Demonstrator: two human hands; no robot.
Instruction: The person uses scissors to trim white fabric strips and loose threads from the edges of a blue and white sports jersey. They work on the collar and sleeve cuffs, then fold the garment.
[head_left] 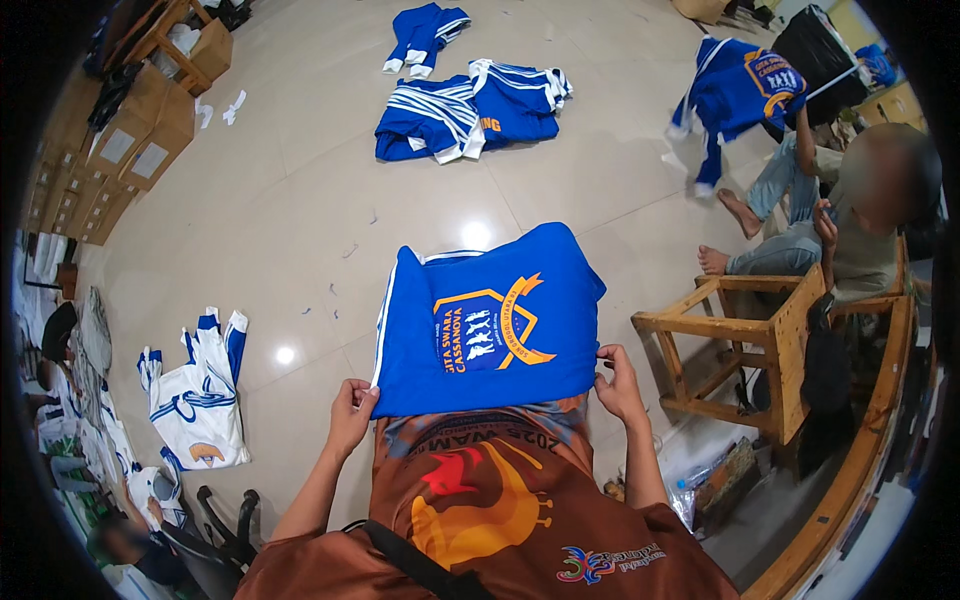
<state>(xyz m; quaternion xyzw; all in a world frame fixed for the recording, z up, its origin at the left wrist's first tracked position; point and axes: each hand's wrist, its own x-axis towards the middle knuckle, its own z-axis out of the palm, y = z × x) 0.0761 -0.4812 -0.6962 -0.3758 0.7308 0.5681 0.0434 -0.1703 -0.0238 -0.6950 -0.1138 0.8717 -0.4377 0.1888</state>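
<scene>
A folded blue sports jersey (410, 370) with white stripes along one side lies across my lap, its orange, yellow and white printed emblem facing up. My left hand (352, 408) pinches its lower left corner between thumb and fingers. At the lower right edge, my right hand (617, 380) has its fingers curled on the cloth. The underside of the garment and part of the fingertips are hidden.
Folded blue-and-white jerseys (425, 118) and a small blue piece (420, 38) lie on the tiled floor ahead. White garments (200, 400) lie left, near cardboard boxes (155, 130). At right, a seated person holds up a blue jersey (735, 85) beside a wooden stool (735, 325).
</scene>
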